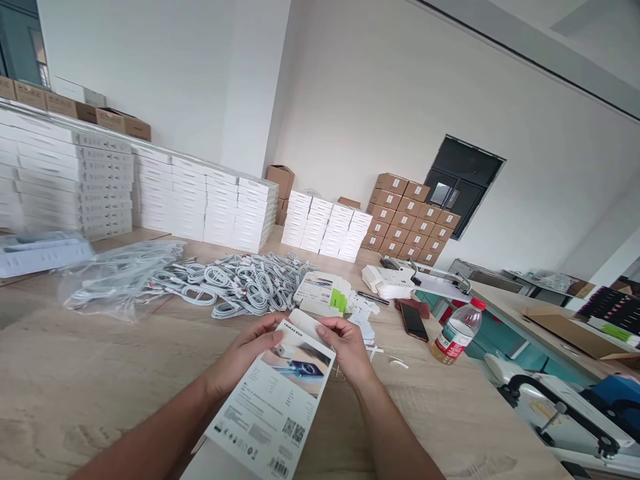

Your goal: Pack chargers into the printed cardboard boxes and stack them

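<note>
Both hands hold a white printed cardboard box (270, 407), tilted, with a product picture, small text, QR codes and a barcode facing me. My left hand (257, 350) grips its upper left edge, thumb on the printed face. At the top right corner, my right hand (345, 343) pinches the box by its raised end flap (305, 323). Just beyond the fingers lie more flat printed boxes (320, 293) with green labels. A heap of coiled white cables (250, 280) spreads across the table behind the left hand. The inside of the box is hidden.
A plastic bag of cables (127, 273) lies at left. Stacked white boxes (200, 200) line the table's back. To the right are a pen (373, 298), a smartphone (414, 322) and a red-capped bottle (457, 333). Brown cartons (400, 220) are piled by the wall.
</note>
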Action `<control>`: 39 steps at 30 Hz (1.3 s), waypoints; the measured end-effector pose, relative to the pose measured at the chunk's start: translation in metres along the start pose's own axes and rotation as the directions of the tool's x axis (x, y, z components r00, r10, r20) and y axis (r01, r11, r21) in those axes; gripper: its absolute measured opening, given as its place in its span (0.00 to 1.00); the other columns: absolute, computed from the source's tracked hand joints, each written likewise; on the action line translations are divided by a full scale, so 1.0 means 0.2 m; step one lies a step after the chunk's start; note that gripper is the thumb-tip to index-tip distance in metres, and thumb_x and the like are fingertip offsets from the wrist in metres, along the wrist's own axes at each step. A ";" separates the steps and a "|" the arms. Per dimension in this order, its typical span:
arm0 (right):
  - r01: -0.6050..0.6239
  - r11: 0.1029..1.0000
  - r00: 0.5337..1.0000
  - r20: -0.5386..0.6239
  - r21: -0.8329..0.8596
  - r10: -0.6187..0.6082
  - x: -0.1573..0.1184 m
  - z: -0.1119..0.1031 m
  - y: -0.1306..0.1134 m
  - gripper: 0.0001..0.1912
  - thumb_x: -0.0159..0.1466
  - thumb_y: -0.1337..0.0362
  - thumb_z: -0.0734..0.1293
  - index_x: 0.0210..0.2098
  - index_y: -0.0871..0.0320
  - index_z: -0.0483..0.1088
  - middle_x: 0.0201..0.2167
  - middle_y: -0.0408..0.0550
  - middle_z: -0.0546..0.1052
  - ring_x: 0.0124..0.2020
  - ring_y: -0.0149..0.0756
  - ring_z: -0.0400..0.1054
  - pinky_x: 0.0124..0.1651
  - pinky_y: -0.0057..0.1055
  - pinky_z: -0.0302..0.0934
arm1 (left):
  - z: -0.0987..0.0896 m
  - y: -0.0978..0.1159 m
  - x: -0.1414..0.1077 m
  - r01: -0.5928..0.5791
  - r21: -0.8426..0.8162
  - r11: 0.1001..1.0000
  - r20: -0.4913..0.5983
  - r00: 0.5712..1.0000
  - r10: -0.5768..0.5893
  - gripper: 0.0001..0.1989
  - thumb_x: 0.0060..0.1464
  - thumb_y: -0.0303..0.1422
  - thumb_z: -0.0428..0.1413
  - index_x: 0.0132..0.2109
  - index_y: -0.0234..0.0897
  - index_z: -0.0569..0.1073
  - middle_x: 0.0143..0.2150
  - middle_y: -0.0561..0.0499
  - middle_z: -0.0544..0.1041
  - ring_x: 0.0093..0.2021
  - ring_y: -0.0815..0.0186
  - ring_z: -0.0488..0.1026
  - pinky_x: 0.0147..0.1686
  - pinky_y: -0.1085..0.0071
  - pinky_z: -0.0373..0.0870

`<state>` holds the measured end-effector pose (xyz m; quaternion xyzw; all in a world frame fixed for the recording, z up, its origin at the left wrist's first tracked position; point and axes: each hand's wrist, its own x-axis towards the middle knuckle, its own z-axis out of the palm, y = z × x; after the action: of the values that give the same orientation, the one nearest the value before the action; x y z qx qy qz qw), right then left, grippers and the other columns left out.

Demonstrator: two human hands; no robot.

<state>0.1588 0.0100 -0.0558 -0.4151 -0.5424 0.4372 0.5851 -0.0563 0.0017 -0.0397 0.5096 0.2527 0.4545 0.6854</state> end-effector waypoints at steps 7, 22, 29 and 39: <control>0.263 0.945 0.962 -0.022 -0.193 -0.272 -0.01 0.01 -0.01 0.03 0.53 0.61 0.75 0.25 0.53 0.79 0.27 0.43 0.70 0.30 0.34 0.64 0.34 0.32 0.58 | 0.00 -0.01 0.01 0.005 0.005 1.000 -0.020 1.000 -0.005 0.13 0.49 0.39 0.64 0.40 0.38 0.77 0.32 0.52 0.77 0.30 0.65 0.73 0.31 0.73 0.68; -0.425 0.872 0.902 0.196 0.244 0.384 -0.02 0.02 0.00 0.23 0.39 0.55 0.82 0.30 0.60 0.76 0.26 0.44 0.79 0.26 0.33 0.69 0.33 0.30 0.61 | -0.05 -0.07 0.01 -0.017 0.156 0.988 0.048 0.999 0.010 0.16 0.54 0.41 0.62 0.47 0.40 0.76 0.42 0.49 0.79 0.40 0.61 0.76 0.39 0.70 0.71; -0.292 0.952 0.951 0.136 0.091 0.279 -0.02 0.01 0.01 0.20 0.40 0.52 0.81 0.25 0.58 0.75 0.22 0.41 0.78 0.24 0.33 0.67 0.31 0.30 0.58 | -0.03 -0.05 -0.02 -0.010 0.234 0.972 0.066 0.998 -0.006 0.21 0.57 0.43 0.58 0.55 0.46 0.64 0.34 0.54 0.77 0.28 0.65 0.73 0.26 0.73 0.66; -0.196 0.981 0.959 0.209 0.013 0.189 -0.04 0.01 -0.03 0.18 0.51 0.49 0.77 0.29 0.57 0.80 0.26 0.43 0.79 0.26 0.33 0.68 0.33 0.30 0.59 | -0.03 -0.06 -0.01 -0.001 0.182 0.983 -0.055 0.998 0.011 0.21 0.52 0.42 0.63 0.52 0.42 0.73 0.39 0.51 0.78 0.35 0.63 0.75 0.34 0.71 0.70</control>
<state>0.1566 0.0002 -0.0515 -0.4083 -0.5499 0.5418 0.4871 -0.0572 0.0025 -0.0524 0.5580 0.3109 0.4455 0.6273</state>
